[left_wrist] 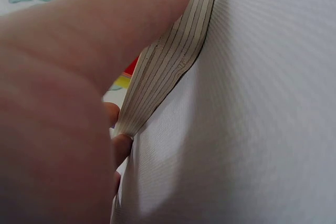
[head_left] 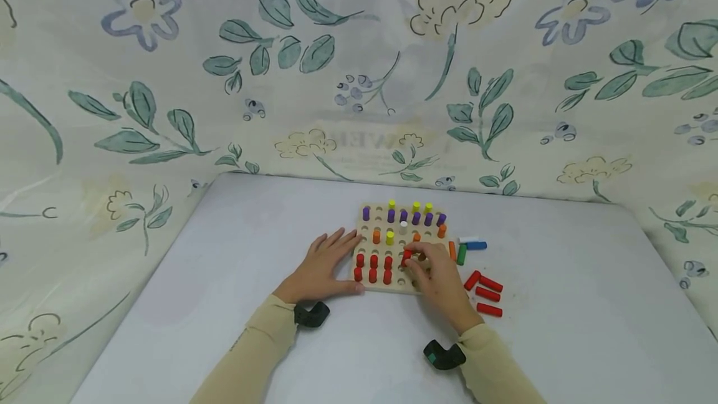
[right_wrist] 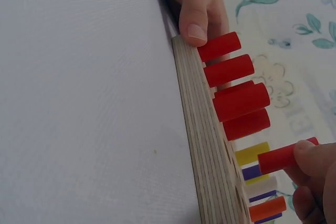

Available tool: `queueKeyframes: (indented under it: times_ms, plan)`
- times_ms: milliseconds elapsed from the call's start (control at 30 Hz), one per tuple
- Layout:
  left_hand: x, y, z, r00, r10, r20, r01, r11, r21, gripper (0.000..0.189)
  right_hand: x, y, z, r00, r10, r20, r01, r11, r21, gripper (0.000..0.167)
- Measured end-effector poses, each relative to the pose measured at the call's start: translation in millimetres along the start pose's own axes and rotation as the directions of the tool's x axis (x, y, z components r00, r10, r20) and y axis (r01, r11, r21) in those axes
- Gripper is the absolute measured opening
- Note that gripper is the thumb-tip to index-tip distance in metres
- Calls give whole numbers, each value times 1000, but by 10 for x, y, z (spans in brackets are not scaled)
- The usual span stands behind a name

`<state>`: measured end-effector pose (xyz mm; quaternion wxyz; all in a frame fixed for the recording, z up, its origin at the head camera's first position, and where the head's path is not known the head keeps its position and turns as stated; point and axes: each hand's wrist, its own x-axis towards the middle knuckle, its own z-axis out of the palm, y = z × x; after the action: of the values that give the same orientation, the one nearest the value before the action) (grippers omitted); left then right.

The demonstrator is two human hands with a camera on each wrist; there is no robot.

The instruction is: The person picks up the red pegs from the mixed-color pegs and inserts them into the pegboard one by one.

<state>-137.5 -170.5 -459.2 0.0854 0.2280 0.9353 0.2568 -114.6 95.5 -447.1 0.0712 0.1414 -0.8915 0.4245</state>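
A wooden pegboard (right_wrist: 190,114) lies on the table, with rows of holes and several coloured pegs upright in it. My right hand (head_left: 442,278) pinches a red peg (right_wrist: 278,159) between thumb and fingers, over the board's front right part. In the right wrist view the peg's lower end shows apart from the board. My left hand (head_left: 322,269) rests along the board's left side with fingers spread, its thumb at the front left corner. Two rows of red pegs (head_left: 373,261) stand near that thumb. Purple pegs (head_left: 391,216) and yellow pegs (head_left: 416,206) stand at the back.
Several loose red pegs (head_left: 488,294) lie on the table right of the board. Beyond them are a green peg (head_left: 462,254), a blue peg (head_left: 477,245), a white peg and an orange peg (head_left: 452,249). A flower-patterned cloth (head_left: 359,80) hangs behind the table.
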Motion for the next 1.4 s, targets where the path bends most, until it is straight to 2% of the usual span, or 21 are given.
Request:
queueKeyframes:
  times_ms: [367,533,967,1400]
  plan:
    - [-18,-30,-11,1000,1,-12,-1,1000,2,100,7,47,50,997,53,48,-59,992,111,25]
    - [-12,-36,6,1000,0,-18,0,1000,2,101,6,92,73,995,76,71,-85,989,124,25]
    - [4,-7,-4,1000,15,-17,-15,1000,5,101,-12,126,85,999,2,42,-6,995,97,24]
    - [9,0,0,1000,18,-18,-18,1000,-5,100,-23,122,82,998,0,58,-3,998,58,23]
